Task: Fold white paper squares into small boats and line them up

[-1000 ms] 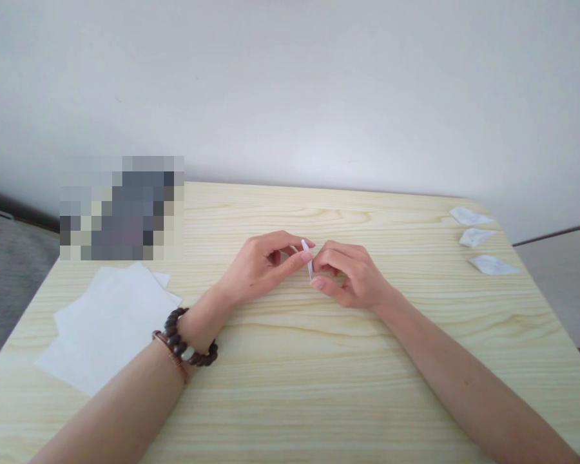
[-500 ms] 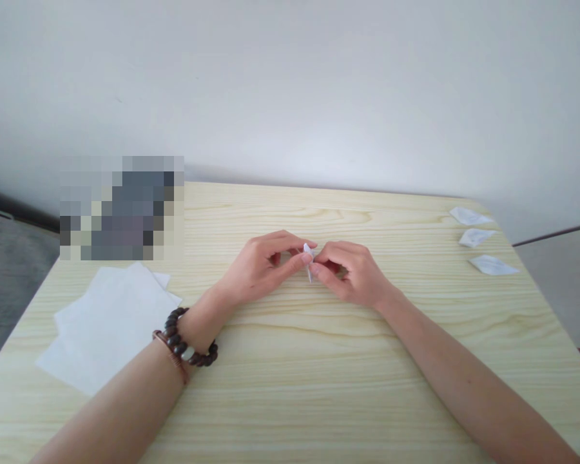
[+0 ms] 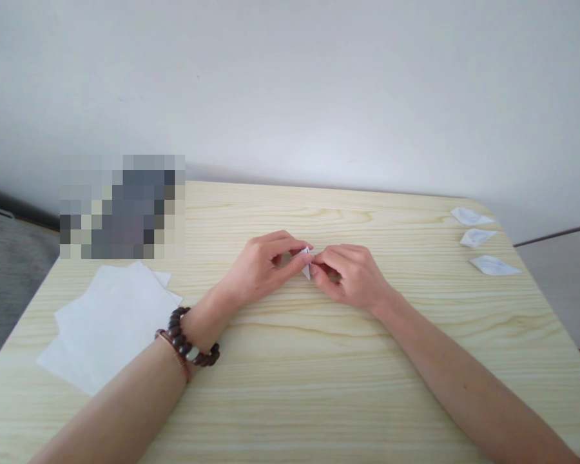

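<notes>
Near the middle of the table, a small folded piece of white paper [image 3: 306,272] is pinched between my two hands. My left hand [image 3: 265,267] grips it from the left, thumb in front and fingers behind. From the right, the fingertips of my right hand [image 3: 350,274] are closed on its edge. Most of the folded paper is covered by fingers; a pointed lower tip and a bit of the top show. Dark beads and a copper-coloured bangle circle my left wrist.
Loose white paper sheets [image 3: 111,316] overlap at the left, partly under my left forearm. Behind them is a blurred-out dark object [image 3: 133,212]. Three folded white paper pieces [image 3: 495,265] lie in a column near the right edge of the wooden table [image 3: 290,399]. A wall stands behind.
The folded paper has turned a little between my fingers, showing more of its face and lower tip. Both hands stay in nearly the same place.
</notes>
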A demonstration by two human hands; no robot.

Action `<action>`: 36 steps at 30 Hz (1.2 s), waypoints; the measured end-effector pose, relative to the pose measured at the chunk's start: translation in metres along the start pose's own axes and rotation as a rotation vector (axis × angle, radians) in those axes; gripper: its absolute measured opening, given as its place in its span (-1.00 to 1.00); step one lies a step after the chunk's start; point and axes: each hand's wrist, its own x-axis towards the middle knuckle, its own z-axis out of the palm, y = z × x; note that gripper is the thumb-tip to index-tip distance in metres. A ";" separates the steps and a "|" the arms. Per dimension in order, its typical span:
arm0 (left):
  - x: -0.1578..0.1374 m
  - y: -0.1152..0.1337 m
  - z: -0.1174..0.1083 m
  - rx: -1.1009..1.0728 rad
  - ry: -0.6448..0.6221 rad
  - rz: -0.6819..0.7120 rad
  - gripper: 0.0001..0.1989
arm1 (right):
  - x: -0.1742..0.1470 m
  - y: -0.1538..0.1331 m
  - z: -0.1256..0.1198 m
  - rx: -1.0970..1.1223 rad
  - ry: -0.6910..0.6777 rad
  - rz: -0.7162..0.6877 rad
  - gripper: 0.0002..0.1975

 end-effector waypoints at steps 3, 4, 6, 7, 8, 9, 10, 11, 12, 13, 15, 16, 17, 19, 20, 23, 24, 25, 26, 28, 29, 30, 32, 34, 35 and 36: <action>-0.001 -0.001 0.003 0.047 0.039 0.044 -0.81 | 0.000 -0.002 0.000 -0.062 0.027 -0.015 -0.78; -0.002 -0.001 0.004 0.061 0.053 0.058 -0.81 | 0.000 -0.002 0.001 -0.082 0.029 -0.018 -0.78; -0.003 -0.001 0.006 0.083 0.072 0.077 -0.82 | 0.000 -0.002 0.001 -0.114 0.031 -0.020 -0.76; -0.003 -0.001 0.007 0.093 0.078 0.081 -0.83 | 0.000 -0.002 0.002 -0.128 0.035 -0.019 -0.76; -0.003 0.000 0.007 0.105 0.084 0.086 -0.84 | 0.000 -0.002 0.003 -0.139 0.045 -0.014 -0.76; -0.004 0.000 0.008 0.120 0.091 0.090 -0.86 | 0.000 -0.002 0.003 -0.152 0.063 -0.004 -0.76; -0.004 0.001 0.008 0.141 0.106 0.092 -0.86 | 0.000 -0.002 0.004 -0.165 0.087 0.012 -0.77; -0.004 0.002 0.009 0.171 0.129 0.087 -0.84 | 0.000 -0.002 0.004 -0.177 0.115 0.031 -0.77; -0.004 0.003 0.009 0.212 0.157 0.070 -0.81 | 0.000 -0.003 0.005 -0.185 0.145 0.052 -0.77; -0.004 0.004 0.010 0.262 0.185 0.040 -0.77 | 0.000 -0.004 0.005 -0.189 0.173 0.071 -0.78; -0.004 0.006 0.012 0.375 0.197 -0.029 -0.76 | 0.001 -0.005 0.007 -0.186 0.220 0.092 -0.78; -0.004 0.008 0.013 0.434 0.172 -0.050 -0.80 | 0.002 -0.006 0.008 -0.183 0.233 0.095 -0.79; -0.003 0.009 0.014 0.491 0.138 -0.058 -0.85 | 0.002 -0.007 0.009 -0.180 0.239 0.096 -0.80; -0.003 0.011 0.016 0.587 0.077 -0.054 -0.90 | 0.002 -0.009 0.010 -0.175 0.240 0.099 -0.80; -0.003 0.012 0.016 0.618 0.060 -0.051 -0.87 | 0.002 -0.009 0.010 -0.174 0.239 0.100 -0.80; -0.003 0.013 0.015 0.620 0.044 -0.062 -0.80 | 0.002 -0.010 0.010 -0.172 0.234 0.094 -0.77; -0.003 0.014 0.014 0.605 0.040 -0.067 -0.79 | 0.002 -0.010 0.009 -0.170 0.224 0.086 -0.77; -0.003 0.014 0.014 0.592 0.038 -0.076 -0.80 | 0.001 -0.011 0.009 -0.168 0.210 0.075 -0.77; -0.003 0.014 0.013 0.585 0.039 -0.082 -0.82 | 0.001 -0.011 0.008 -0.167 0.195 0.065 -0.77; -0.003 0.014 0.012 0.590 0.037 -0.084 -0.84 | 0.002 -0.013 0.008 -0.169 0.171 0.048 -0.77; -0.003 0.014 0.012 0.602 0.035 -0.077 -0.84 | 0.002 -0.013 0.008 -0.171 0.163 0.045 -0.77; -0.003 0.013 0.012 0.615 0.030 -0.066 -0.84 | 0.003 -0.013 0.008 -0.169 0.152 0.052 -0.78; -0.003 0.011 0.013 0.626 0.033 -0.045 -0.81 | 0.003 -0.014 0.009 -0.146 0.122 0.090 -0.79; -0.002 0.009 0.013 0.602 0.037 -0.028 -0.77 | 0.004 -0.013 0.009 -0.102 0.086 0.149 -0.80; -0.001 0.008 0.013 0.581 0.039 -0.025 -0.76 | 0.004 -0.012 0.009 -0.075 0.068 0.176 -0.81; -0.001 0.007 0.012 0.560 0.046 -0.026 -0.75 | 0.005 -0.012 0.009 -0.049 0.050 0.198 -0.81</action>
